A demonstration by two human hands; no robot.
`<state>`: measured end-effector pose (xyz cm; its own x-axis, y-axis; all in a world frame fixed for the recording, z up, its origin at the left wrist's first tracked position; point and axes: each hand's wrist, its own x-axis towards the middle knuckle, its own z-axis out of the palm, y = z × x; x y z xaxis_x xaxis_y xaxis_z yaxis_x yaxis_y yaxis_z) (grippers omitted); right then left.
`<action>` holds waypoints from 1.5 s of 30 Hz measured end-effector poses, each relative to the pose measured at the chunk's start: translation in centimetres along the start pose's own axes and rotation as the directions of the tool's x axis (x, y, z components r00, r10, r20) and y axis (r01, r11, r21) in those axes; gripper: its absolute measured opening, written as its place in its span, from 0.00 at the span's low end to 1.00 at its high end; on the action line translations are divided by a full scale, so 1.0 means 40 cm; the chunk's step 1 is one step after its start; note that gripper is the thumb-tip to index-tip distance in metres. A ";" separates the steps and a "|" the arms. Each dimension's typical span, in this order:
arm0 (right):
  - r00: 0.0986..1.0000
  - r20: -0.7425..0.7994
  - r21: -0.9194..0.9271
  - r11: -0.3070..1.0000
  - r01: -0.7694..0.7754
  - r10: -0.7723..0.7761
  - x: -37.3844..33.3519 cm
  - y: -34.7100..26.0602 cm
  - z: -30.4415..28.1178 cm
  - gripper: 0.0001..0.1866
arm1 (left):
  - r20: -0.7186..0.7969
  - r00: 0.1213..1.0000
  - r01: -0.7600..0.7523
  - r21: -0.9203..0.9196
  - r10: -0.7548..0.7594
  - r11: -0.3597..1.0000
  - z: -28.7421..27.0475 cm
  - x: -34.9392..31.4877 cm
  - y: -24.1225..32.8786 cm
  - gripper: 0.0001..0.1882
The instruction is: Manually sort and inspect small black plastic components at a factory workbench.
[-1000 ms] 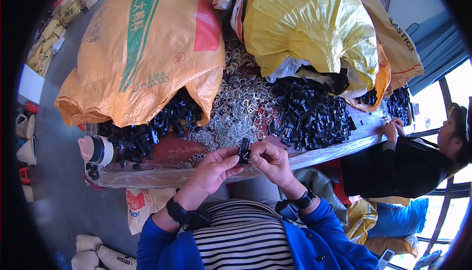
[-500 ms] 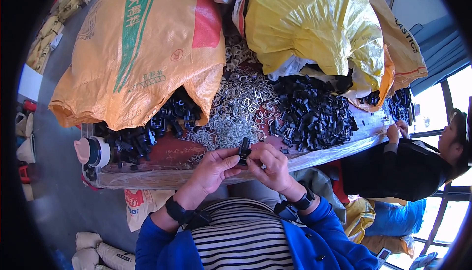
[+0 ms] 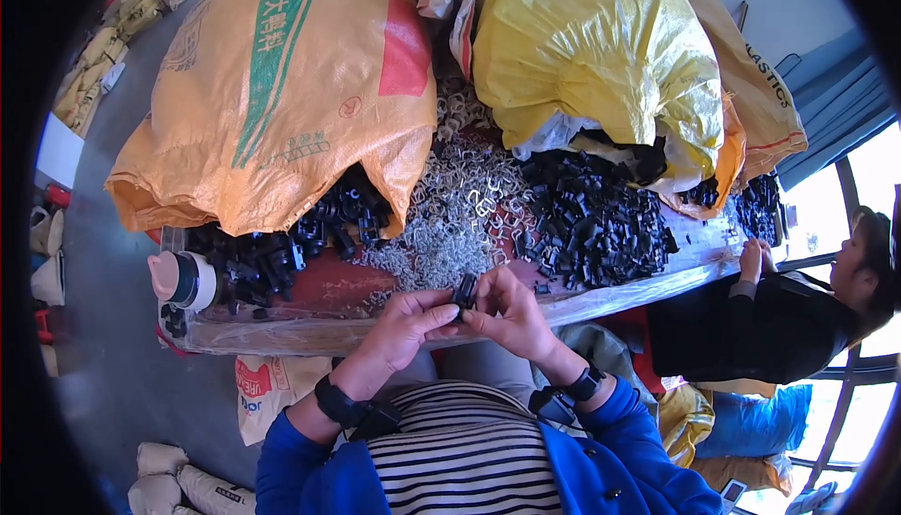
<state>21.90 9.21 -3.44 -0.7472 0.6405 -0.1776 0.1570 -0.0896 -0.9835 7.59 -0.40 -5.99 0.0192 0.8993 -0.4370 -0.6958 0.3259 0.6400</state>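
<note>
Nearest the camera, the wearer's striped shirt (image 3: 460, 440) and blue jacket (image 3: 324, 463) are showing below the two raised forearms. The left hand (image 3: 404, 329) is pinching a small black part (image 3: 464, 288) between thumb and fingers, holding it up just in front of the near table edge (image 3: 291, 338). The right hand (image 3: 514, 316) is meeting it from the other side, thumb and fingertips bunched close against it; whether they are pinching the part itself or a smaller piece, I cannot tell.

In my judgement, the step in hand is close two-handed fingertip work on this one part. The next move is probably calling for a firm left hold and a fine, controlled push or turn by the right fingertips.

Beyond the hands, small metal pieces (image 3: 436, 257) are lying heaped, with curved metal clips (image 3: 486, 201) farther back. Loose black parts (image 3: 601, 224) are lying to the right, while chunkier black pieces (image 3: 272, 262) are spreading to the left near a pink-lidded bottle (image 3: 192, 282). An orange sack (image 3: 291, 93) and a yellow sack (image 3: 591, 46) are standing behind. At far right, a co-worker (image 3: 751, 323) is sitting with hands at the table.
</note>
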 end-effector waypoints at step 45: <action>0.968 0.032 0.139 0.960 0.241 -0.248 0.086 0.011 -0.075 0.07 | -0.070 0.997 -0.046 -0.205 0.032 0.978 0.028 0.052 0.030 0.08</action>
<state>21.32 13.67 -4.38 -0.7831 0.6178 0.0709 -0.1193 -0.0374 -0.9921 7.58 2.17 -5.42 -0.0534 0.8868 -0.4591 -0.8283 0.2175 0.5164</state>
